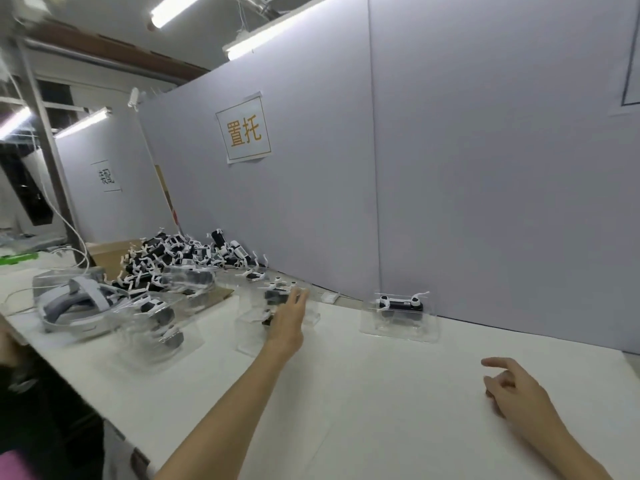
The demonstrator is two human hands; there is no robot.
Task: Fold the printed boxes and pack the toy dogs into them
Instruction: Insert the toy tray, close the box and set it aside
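A pile of black-and-white toy dogs (180, 258) lies at the back left of the white table (381, 393), against the grey partition. Clear plastic trays hold single dogs: one tray with a dog (400, 317) stands alone by the partition, and another tray (273, 317) sits near the middle. My left hand (287, 323) is stretched out over that middle tray with straight fingers, touching or just above it. My right hand (516, 389) hovers over the table at the right, fingers loosely curled, holding nothing. No printed boxes are in view.
A grey-white headset (76, 306) lies at the left beside more clear trays (156, 327). Brown cardboard (110, 254) sits under the pile. A grey partition (450, 168) with paper signs closes off the table's far side. A person's dark sleeve shows at the lower left.
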